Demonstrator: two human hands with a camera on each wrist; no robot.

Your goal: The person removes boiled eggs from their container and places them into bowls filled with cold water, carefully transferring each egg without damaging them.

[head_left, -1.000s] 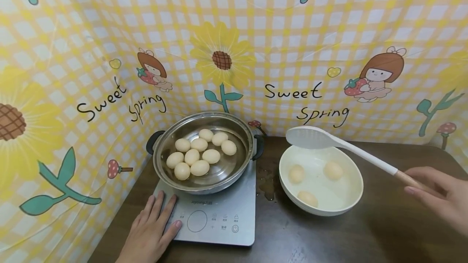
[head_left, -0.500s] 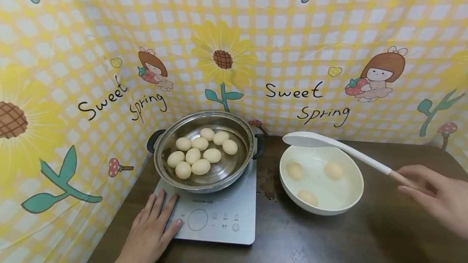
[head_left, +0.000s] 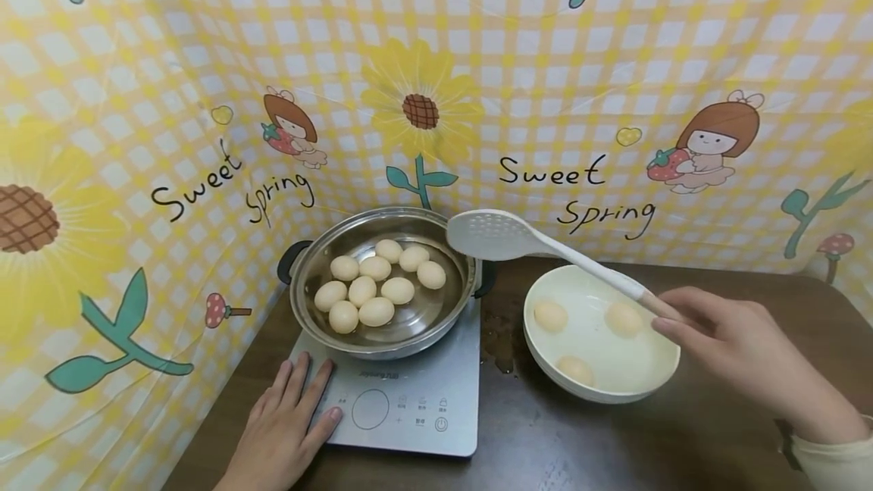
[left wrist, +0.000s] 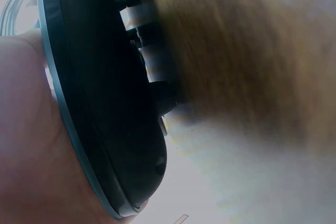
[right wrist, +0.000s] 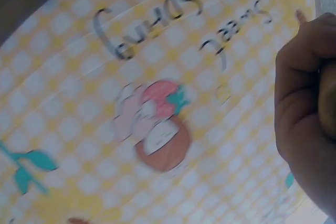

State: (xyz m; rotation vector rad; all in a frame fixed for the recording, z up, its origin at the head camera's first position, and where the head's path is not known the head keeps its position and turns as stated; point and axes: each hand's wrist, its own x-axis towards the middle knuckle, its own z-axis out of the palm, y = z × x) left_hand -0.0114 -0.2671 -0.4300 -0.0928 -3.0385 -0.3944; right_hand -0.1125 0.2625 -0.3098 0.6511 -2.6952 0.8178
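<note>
In the head view my right hand grips the wooden handle of a white slotted spoon. The spoon's perforated head hangs over the right rim of the steel pot, with nothing seen in it. Several pale eggs lie in the pot. My left hand rests with fingers spread on the left edge of the silver induction cooktop under the pot. Below the spoon handle stands a white bowl of liquid with 3 eggs. The right wrist view shows curled fingers.
The dark wooden table has wet spots between cooktop and bowl. A yellow checked cloth hangs behind and at the left. In the left wrist view the cooktop's dark underside shows close up.
My right hand has moved left with the slotted spoon, whose head has gone from above the bowl to the pot's right rim. The left hand stays on the cooktop.
</note>
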